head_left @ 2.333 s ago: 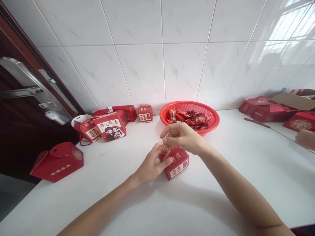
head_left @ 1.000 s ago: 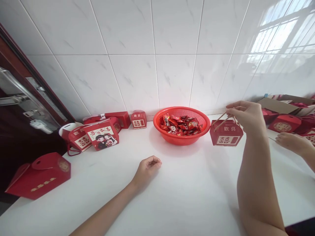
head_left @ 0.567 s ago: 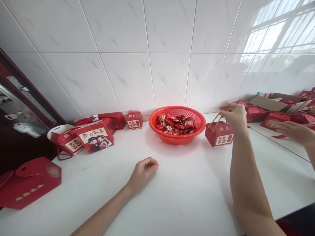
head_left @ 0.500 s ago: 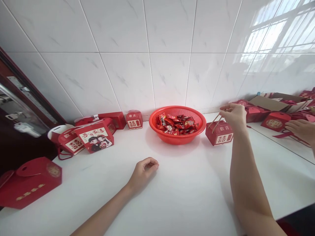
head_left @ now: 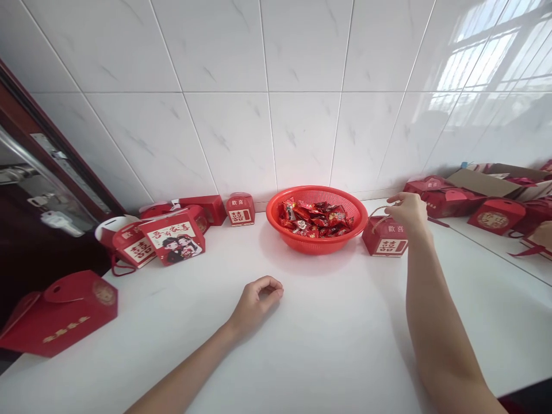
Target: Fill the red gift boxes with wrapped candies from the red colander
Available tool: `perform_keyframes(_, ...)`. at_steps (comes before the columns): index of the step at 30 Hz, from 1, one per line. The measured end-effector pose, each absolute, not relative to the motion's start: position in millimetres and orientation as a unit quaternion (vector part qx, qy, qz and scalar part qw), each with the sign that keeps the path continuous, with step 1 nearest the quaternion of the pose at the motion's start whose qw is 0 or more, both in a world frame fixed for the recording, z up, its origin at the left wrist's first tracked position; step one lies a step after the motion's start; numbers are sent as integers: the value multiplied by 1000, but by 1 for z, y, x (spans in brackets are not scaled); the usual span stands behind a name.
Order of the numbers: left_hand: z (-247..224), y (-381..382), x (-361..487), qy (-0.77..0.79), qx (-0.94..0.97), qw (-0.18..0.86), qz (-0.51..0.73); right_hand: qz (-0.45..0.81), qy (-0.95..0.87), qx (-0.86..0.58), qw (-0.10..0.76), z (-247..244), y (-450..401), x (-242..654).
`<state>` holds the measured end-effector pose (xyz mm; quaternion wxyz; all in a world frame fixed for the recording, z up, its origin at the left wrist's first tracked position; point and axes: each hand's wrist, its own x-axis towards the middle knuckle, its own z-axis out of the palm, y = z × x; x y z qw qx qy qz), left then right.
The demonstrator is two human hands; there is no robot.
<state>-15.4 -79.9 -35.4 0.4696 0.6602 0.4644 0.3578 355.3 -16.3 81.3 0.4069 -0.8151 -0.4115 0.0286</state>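
My right hand [head_left: 407,210] pinches the twisted cord handle [head_left: 379,214] of a small red gift box [head_left: 385,237] with a white label. This box stands on the white tabletop, just right of a red plastic basket [head_left: 317,245] that holds several wrapped candies [head_left: 313,219]. The cord curves slackly between the fingers and the box top. My left hand [head_left: 254,305] rests on the table in front of the basket, thumb and forefinger tips together, with nothing seen in it.
A similar small box [head_left: 240,209] stands against the tiled wall. Several red boxes lie to the left, among them a picture-fronted box [head_left: 175,237] and a larger box [head_left: 64,313]. More boxes and an open carton [head_left: 483,183] sit at right, by another person's hand [head_left: 544,233].
The cord handle has gone from taut to slack, and the box sits slightly nearer the basket. My left hand stays put. The other person's hand has drawn back rightward. The view has shifted slightly.
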Motion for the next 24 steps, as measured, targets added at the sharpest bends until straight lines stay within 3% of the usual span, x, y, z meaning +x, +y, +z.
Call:
perform_keyframes(5,-36,-80,-15,468,659,466,360,38,-424,-819,384,78,-13,356)
perform_keyframes(14,-37,-80,-15,463,661,461,370,11,-419,-800,430,90,-28,360)
perform_keyframes(24,-40,-82,-13,464,651,472,371,-16,-372,-842,390,110,-35,389)
